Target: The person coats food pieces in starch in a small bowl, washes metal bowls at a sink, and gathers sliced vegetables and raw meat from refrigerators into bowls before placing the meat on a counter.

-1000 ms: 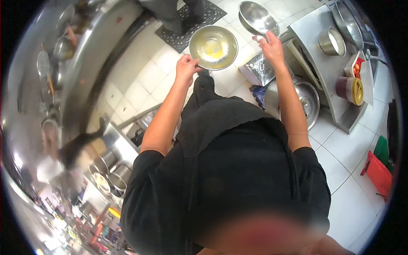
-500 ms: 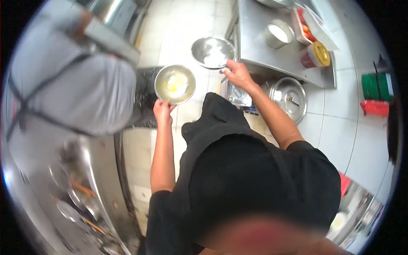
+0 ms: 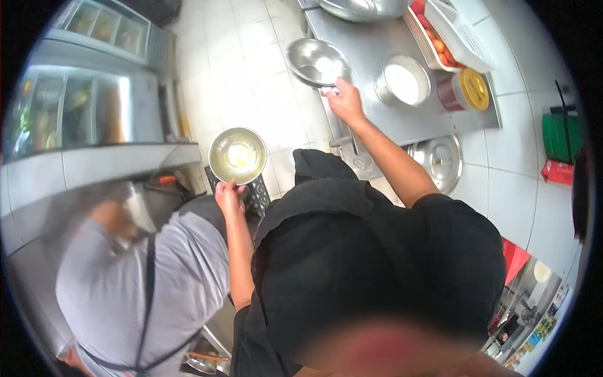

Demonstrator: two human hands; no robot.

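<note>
My left hand (image 3: 230, 196) grips the near rim of a metal bowl (image 3: 220, 157), held level over the floor. Some yellow stuff lies at the bottom of that bowl. A second metal bowl (image 3: 317, 61) is pinched at its edge by my right hand (image 3: 345, 102); it is tilted and looks empty, beside the left edge of a steel table (image 3: 348, 47). To the right of my right hand, a metal pot (image 3: 385, 94) with white contents stands on the table.
A person in a grey shirt (image 3: 188, 257) stands close on my left. On the table are a jar with a yellow lid (image 3: 474, 89), a white basket of red items (image 3: 427, 47) and a large bowl (image 3: 364, 7). A round metal lid (image 3: 440, 160) is below. Glass-fronted cabinets (image 3: 75, 107) line the left.
My body has turned, and both bowls have moved with my hands. The right-hand bowl is now beside the steel table. The co-worker in grey is now lower left, and the cabinets have come into view.
</note>
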